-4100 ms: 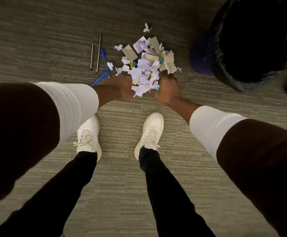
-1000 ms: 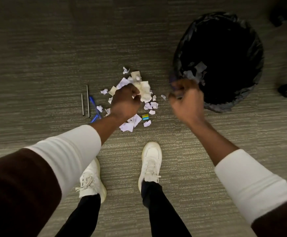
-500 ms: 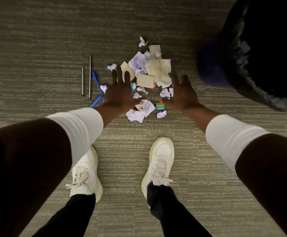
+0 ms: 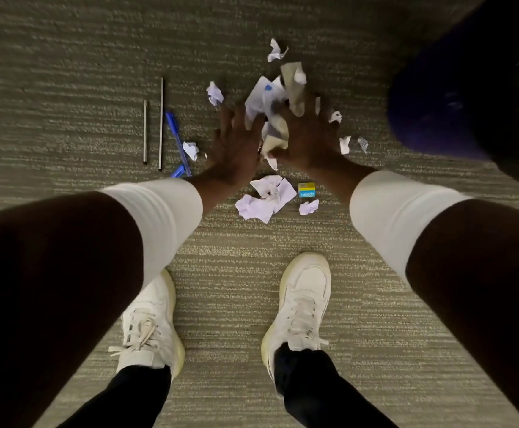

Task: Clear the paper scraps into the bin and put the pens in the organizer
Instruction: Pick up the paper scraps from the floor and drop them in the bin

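Note:
A heap of white and beige paper scraps (image 4: 275, 118) lies on the carpet ahead of my feet. My left hand (image 4: 236, 146) and my right hand (image 4: 310, 137) press against it from either side, fingers stretched out, squeezing the scraps between them. More crumpled scraps (image 4: 266, 197) sit loose behind my wrists, and single ones (image 4: 276, 52) lie further out. To the left, a blue pen (image 4: 176, 140) rests beside two thin dark pens (image 4: 160, 125). The bin (image 4: 431, 97), dark purple with a black liner, stands at the upper right. No organizer is in view.
A small yellow and blue card (image 4: 306, 189) lies among the near scraps. My white shoes (image 4: 301, 304) stand on the grey-green striped carpet (image 4: 66, 72) just behind the pile. A second blue pen piece (image 4: 178, 172) pokes out by my left wrist.
My right hand has come back from the bin. Both hands, spread wide half a second ago, have moved inward and now pinch the heap between them.

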A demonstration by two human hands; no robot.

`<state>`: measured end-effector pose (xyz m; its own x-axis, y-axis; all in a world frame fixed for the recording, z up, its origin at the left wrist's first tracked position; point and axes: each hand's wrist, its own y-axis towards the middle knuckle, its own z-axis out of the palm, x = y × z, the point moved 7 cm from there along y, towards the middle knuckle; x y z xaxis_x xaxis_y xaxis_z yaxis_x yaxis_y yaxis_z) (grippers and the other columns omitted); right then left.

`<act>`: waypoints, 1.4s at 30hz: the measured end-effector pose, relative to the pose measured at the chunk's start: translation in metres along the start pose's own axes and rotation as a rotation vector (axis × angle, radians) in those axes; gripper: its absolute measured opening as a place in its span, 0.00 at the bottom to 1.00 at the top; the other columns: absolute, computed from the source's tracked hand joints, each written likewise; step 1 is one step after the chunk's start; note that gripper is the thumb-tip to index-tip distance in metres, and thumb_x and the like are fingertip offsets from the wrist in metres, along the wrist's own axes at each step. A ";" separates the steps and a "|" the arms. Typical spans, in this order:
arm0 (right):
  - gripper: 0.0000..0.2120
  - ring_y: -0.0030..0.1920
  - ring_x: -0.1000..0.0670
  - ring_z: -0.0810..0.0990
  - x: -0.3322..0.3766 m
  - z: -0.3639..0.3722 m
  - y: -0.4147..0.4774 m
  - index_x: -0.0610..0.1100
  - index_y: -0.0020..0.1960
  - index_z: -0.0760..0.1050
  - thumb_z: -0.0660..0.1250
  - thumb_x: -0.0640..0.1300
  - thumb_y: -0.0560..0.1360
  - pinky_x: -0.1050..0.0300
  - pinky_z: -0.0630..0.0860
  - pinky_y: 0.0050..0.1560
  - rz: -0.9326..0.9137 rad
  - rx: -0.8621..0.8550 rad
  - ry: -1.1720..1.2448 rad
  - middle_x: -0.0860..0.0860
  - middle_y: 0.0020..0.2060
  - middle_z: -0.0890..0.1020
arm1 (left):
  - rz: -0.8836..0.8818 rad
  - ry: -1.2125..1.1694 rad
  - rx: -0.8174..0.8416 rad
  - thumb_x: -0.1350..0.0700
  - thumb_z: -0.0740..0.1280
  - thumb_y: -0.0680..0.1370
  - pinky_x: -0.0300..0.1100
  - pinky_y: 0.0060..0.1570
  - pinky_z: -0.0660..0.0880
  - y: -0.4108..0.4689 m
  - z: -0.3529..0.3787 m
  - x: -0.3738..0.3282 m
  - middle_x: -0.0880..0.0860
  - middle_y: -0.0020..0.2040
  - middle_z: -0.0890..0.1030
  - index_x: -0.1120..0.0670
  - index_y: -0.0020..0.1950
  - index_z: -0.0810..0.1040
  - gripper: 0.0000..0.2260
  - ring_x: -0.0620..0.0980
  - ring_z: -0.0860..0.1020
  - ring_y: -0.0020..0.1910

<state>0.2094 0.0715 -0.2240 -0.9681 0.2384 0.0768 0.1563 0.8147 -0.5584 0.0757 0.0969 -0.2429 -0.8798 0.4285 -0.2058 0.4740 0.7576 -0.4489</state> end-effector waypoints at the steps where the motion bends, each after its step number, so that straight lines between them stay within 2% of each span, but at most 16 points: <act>1: 0.41 0.81 0.29 0.54 0.003 0.002 -0.004 0.60 0.81 0.59 0.72 0.65 0.73 0.28 0.68 0.71 -0.002 -0.033 -0.043 0.38 0.83 0.54 | 0.008 0.001 -0.028 0.55 0.74 0.75 0.60 0.57 0.78 -0.003 -0.001 0.000 0.64 0.76 0.68 0.51 0.75 0.70 0.30 0.70 0.68 0.73; 2: 0.37 0.80 0.30 0.58 0.006 0.002 -0.008 0.58 0.79 0.63 0.71 0.63 0.74 0.29 0.70 0.69 0.003 -0.068 -0.067 0.38 0.81 0.58 | 0.028 0.001 -0.058 0.58 0.73 0.74 0.59 0.55 0.80 -0.006 0.000 0.001 0.65 0.73 0.70 0.52 0.73 0.71 0.27 0.69 0.70 0.71; 4: 0.31 0.76 0.31 0.65 0.009 0.003 -0.016 0.56 0.76 0.69 0.70 0.59 0.75 0.30 0.75 0.63 0.012 -0.116 -0.037 0.38 0.77 0.65 | 0.082 -0.028 -0.095 0.63 0.71 0.74 0.58 0.57 0.80 -0.012 0.001 0.003 0.65 0.71 0.69 0.54 0.70 0.72 0.25 0.67 0.70 0.69; 7: 0.22 0.68 0.33 0.74 0.009 0.006 -0.025 0.51 0.68 0.78 0.74 0.46 0.74 0.37 0.81 0.56 -0.006 -0.174 0.076 0.38 0.71 0.72 | 0.141 -0.124 -0.132 0.71 0.67 0.71 0.58 0.55 0.79 -0.024 -0.002 0.005 0.64 0.68 0.71 0.57 0.67 0.74 0.25 0.67 0.73 0.63; 10: 0.21 0.60 0.37 0.80 0.000 0.005 -0.027 0.51 0.63 0.82 0.74 0.40 0.71 0.44 0.83 0.53 0.044 -0.212 0.238 0.42 0.68 0.75 | 0.148 -0.164 -0.141 0.72 0.69 0.69 0.59 0.53 0.79 -0.031 -0.005 0.007 0.64 0.60 0.77 0.60 0.61 0.78 0.21 0.67 0.77 0.56; 14: 0.19 0.58 0.35 0.82 -0.014 -0.008 -0.039 0.42 0.61 0.84 0.74 0.41 0.70 0.48 0.79 0.56 0.143 -0.251 0.426 0.39 0.61 0.81 | 0.043 -0.274 -0.159 0.71 0.69 0.70 0.55 0.49 0.76 -0.041 -0.017 0.015 0.62 0.54 0.80 0.60 0.57 0.81 0.17 0.65 0.78 0.54; 18: 0.20 0.53 0.34 0.84 -0.021 -0.016 -0.064 0.44 0.59 0.85 0.73 0.41 0.67 0.46 0.80 0.50 0.141 -0.297 0.465 0.36 0.54 0.83 | -0.014 -0.335 -0.156 0.69 0.70 0.72 0.52 0.49 0.73 -0.055 -0.041 0.009 0.62 0.53 0.80 0.61 0.52 0.81 0.11 0.65 0.78 0.54; 22: 0.17 0.53 0.39 0.85 -0.033 -0.040 -0.097 0.42 0.56 0.86 0.76 0.39 0.68 0.54 0.78 0.53 0.227 -0.300 0.537 0.41 0.54 0.85 | -0.039 -0.360 -0.154 0.67 0.71 0.73 0.51 0.50 0.75 -0.071 -0.079 -0.002 0.62 0.52 0.81 0.60 0.51 0.82 0.08 0.64 0.80 0.53; 26: 0.13 0.41 0.42 0.85 -0.042 -0.081 -0.134 0.40 0.48 0.86 0.77 0.34 0.63 0.63 0.71 0.42 0.247 -0.409 0.591 0.41 0.44 0.85 | -0.054 -0.432 -0.201 0.64 0.70 0.74 0.49 0.48 0.78 -0.087 -0.120 -0.018 0.59 0.51 0.81 0.59 0.50 0.82 0.06 0.61 0.81 0.49; 28: 0.11 0.39 0.42 0.84 -0.049 -0.103 -0.151 0.39 0.46 0.86 0.76 0.34 0.64 0.65 0.69 0.41 0.268 -0.458 0.633 0.41 0.44 0.84 | -0.086 -0.511 -0.239 0.64 0.70 0.74 0.44 0.49 0.78 -0.093 -0.141 -0.028 0.57 0.52 0.82 0.58 0.50 0.83 0.07 0.58 0.82 0.49; 32: 0.09 0.42 0.40 0.84 -0.068 -0.147 -0.185 0.39 0.47 0.86 0.77 0.38 0.67 0.58 0.72 0.46 0.342 -0.493 0.677 0.41 0.46 0.85 | -0.074 -0.632 -0.342 0.63 0.73 0.72 0.30 0.47 0.65 -0.109 -0.197 -0.067 0.56 0.50 0.85 0.58 0.50 0.84 0.07 0.50 0.82 0.46; 34: 0.09 0.44 0.41 0.84 -0.080 -0.165 -0.200 0.41 0.48 0.87 0.77 0.40 0.68 0.57 0.72 0.47 0.380 -0.509 0.716 0.43 0.45 0.86 | -0.061 -0.619 -0.347 0.62 0.74 0.73 0.32 0.46 0.66 -0.115 -0.223 -0.093 0.55 0.50 0.86 0.57 0.50 0.84 0.07 0.53 0.83 0.46; 37: 0.08 0.43 0.45 0.81 -0.102 -0.195 -0.225 0.41 0.46 0.86 0.79 0.42 0.68 0.60 0.70 0.46 0.422 -0.585 0.743 0.43 0.44 0.85 | -0.068 -0.642 -0.299 0.59 0.74 0.74 0.41 0.51 0.77 -0.121 -0.254 -0.130 0.53 0.50 0.87 0.56 0.53 0.85 0.09 0.55 0.84 0.50; 39: 0.07 0.41 0.47 0.78 -0.118 -0.215 -0.239 0.40 0.44 0.85 0.79 0.42 0.69 0.62 0.68 0.44 0.447 -0.635 0.778 0.44 0.43 0.82 | -0.085 -0.690 -0.283 0.57 0.75 0.74 0.45 0.53 0.80 -0.120 -0.269 -0.151 0.53 0.50 0.87 0.56 0.53 0.85 0.09 0.55 0.84 0.49; 42: 0.09 0.40 0.45 0.81 -0.147 -0.243 -0.255 0.42 0.46 0.86 0.79 0.44 0.69 0.55 0.78 0.43 0.525 -0.680 0.841 0.44 0.42 0.82 | -0.088 -0.747 -0.259 0.55 0.75 0.73 0.47 0.53 0.81 -0.111 -0.290 -0.186 0.53 0.49 0.87 0.55 0.53 0.85 0.10 0.55 0.85 0.48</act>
<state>0.3592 -0.0429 0.1079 -0.3646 0.6885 0.6269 0.8096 0.5670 -0.1518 0.1973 0.0754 0.0976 -0.6628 -0.0125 -0.7487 0.3141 0.9030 -0.2931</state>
